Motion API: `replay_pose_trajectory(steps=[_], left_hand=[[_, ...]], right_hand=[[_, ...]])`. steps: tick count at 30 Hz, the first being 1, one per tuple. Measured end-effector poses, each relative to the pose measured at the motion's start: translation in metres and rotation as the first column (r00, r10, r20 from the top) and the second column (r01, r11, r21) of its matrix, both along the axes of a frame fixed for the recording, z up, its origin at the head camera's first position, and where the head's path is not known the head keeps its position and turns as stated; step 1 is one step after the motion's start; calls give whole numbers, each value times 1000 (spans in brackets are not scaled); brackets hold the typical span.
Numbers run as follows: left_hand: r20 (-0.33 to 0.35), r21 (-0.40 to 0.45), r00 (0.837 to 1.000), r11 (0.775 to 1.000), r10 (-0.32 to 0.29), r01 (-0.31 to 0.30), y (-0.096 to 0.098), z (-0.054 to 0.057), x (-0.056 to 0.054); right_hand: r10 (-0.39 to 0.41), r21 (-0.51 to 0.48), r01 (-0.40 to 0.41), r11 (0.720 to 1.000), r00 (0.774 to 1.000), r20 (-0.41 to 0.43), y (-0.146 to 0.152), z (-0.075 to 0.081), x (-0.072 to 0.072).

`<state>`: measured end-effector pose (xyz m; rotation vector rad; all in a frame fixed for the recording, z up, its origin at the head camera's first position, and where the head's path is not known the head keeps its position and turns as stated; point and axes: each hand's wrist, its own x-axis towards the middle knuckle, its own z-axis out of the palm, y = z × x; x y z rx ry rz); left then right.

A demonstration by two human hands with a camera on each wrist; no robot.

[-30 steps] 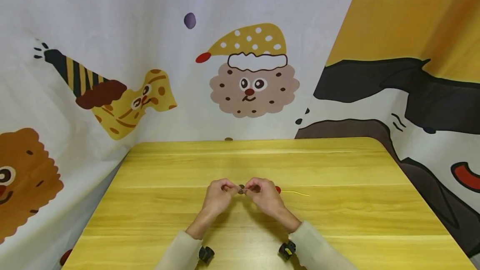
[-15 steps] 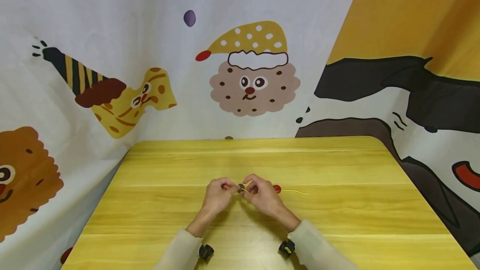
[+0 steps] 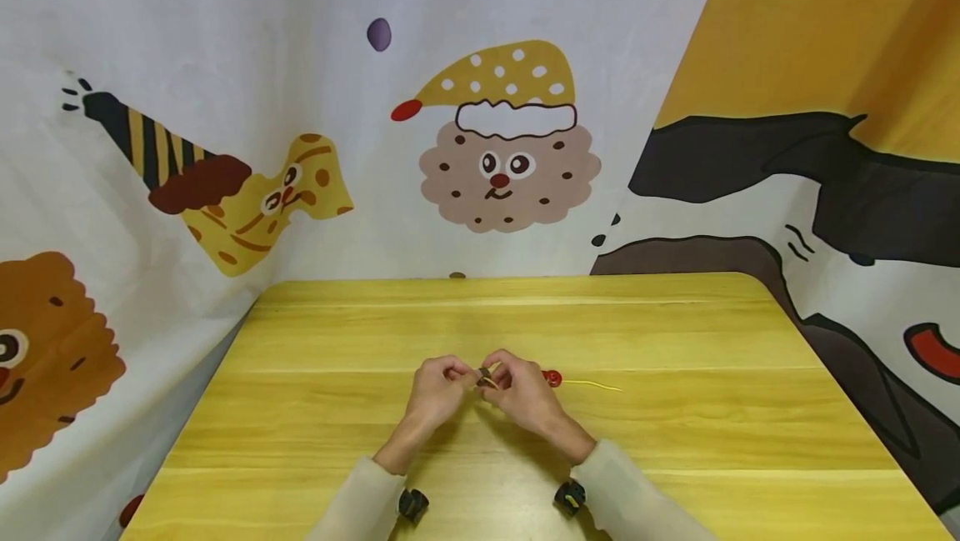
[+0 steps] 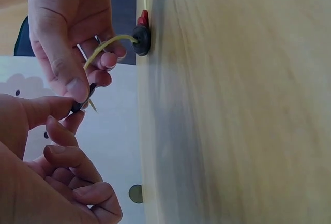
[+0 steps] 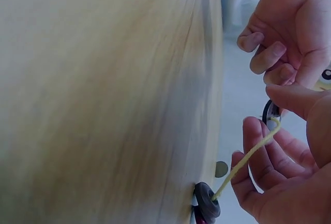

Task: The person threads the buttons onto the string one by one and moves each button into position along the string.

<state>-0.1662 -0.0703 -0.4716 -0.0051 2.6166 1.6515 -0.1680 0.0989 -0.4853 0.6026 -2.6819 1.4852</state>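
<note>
A dark round button [image 3: 483, 377] is raised between both hands in the head view. My left hand [image 3: 438, 391] pinches it at thumb and forefinger, its other fingers curled loosely. My right hand [image 3: 525, 391] pinches the button's other side. Yellow string [image 5: 248, 157] runs through this button, and its short tip shows past it in the left wrist view. The same string leads down to a second dark button [image 4: 140, 40] near the tabletop. Against that one lies a red button [image 3: 553, 378], partly behind the right hand in the head view.
The string's far end [image 3: 592, 383] trails rightward on the wooden table [image 3: 337, 441]. A printed curtain [image 3: 337, 66] hangs behind the table's back edge and along both sides. Dark wrist cameras sit below both sleeves.
My right fingers have lifted and shifted from the string onto the dark button. More of the red button shows beside the right hand. My left hand has stayed nearly still.
</note>
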Motion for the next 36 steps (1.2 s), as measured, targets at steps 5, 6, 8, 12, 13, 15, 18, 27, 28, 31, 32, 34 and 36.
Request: replay_pose_trajectory(steps=[5,6,8,12,13,15,18,27,28,31,32,34,36], left_hand=[[7,1,1000,1000,-5,5,0,2,1],[8,3,1000,1000,-6,6,0,2,1],[13,8,1000,1000,-10,10,-1,2,1],[30,29,999,999,-20,20,-3,3,1],[33,33,999,999,-22,21,-3,4,1],[35,38,999,999,-20,19,-5,4,1],[31,37,999,999,-21,20,-6,4,2],[44,39,997,998,-57,55,-13,0,3],[44,35,997,997,-66,65,-13,0,3],[47,17,994,995,-99,98,-15,0,4],[49,13,993,994,-107,106,-15,0,4],[57,5,992,993,-115,115,-15,1,4],[59,8,991,992,-123,123,-16,2,5]], right_hand=[[-26,19,26,999,1000,-9,-2,1,0],[-31,23,31,999,999,-7,-2,1,1],[-38,32,38,999,999,-9,-3,1,1],[-36,28,37,999,999,-13,-3,1,1],[-33,23,34,999,999,-12,-3,1,1],[-26,13,26,1000,1000,-7,-3,2,2],[-15,-2,15,1000,1000,6,-2,3,3],[19,-34,-18,999,999,29,0,3,3],[26,-40,-25,999,999,36,1,3,2],[48,-52,-45,998,998,52,1,4,2],[53,-53,-50,997,997,55,1,4,2],[62,-51,-59,997,996,56,1,5,2],[71,-51,-68,996,996,53,1,5,2]])
